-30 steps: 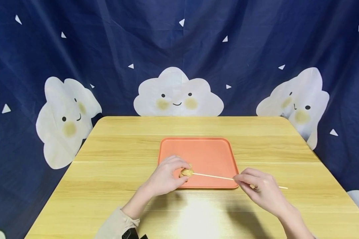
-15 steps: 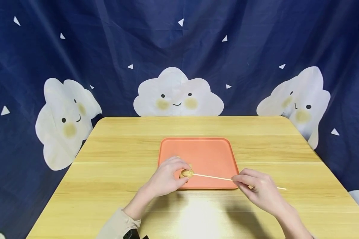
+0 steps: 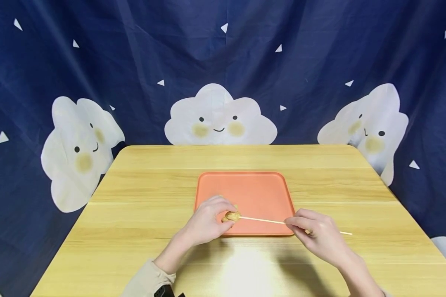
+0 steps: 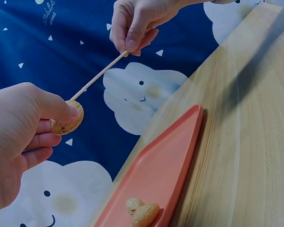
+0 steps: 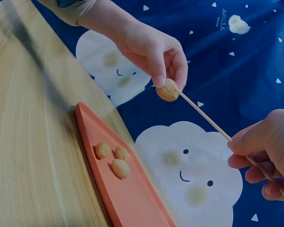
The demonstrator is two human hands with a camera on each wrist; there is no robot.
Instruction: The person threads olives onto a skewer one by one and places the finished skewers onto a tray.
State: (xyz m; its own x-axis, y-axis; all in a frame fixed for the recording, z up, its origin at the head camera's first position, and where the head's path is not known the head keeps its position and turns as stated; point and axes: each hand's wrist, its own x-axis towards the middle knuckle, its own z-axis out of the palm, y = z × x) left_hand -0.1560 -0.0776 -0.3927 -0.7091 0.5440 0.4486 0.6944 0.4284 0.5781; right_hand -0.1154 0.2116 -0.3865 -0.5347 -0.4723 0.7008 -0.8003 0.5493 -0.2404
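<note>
Over the near part of the tray, my left hand (image 3: 208, 222) pinches a wrinkled golden-brown ball (image 4: 66, 120), which looks like a fried food ball, between thumb and fingers. A thin wooden skewer (image 3: 260, 220) runs from the ball's right side to my right hand (image 3: 321, 235). My right thumb and fingertips grip the skewer near its middle, and its rear end sticks out behind that hand. The skewer's front end meets the ball in both wrist views; how deep it goes is hidden.
An orange-pink tray (image 3: 260, 194) lies on the wooden table (image 3: 152, 185). Several similar balls (image 5: 120, 169) rest in it near one end, mostly behind my left hand in the head view. A dark blue curtain (image 3: 223, 49) with clouds hangs behind the table.
My right hand has shifted slightly left with the skewer, and the stretch of skewer between it and the ball looks shorter. My left hand has stayed nearly still on the ball.
</note>
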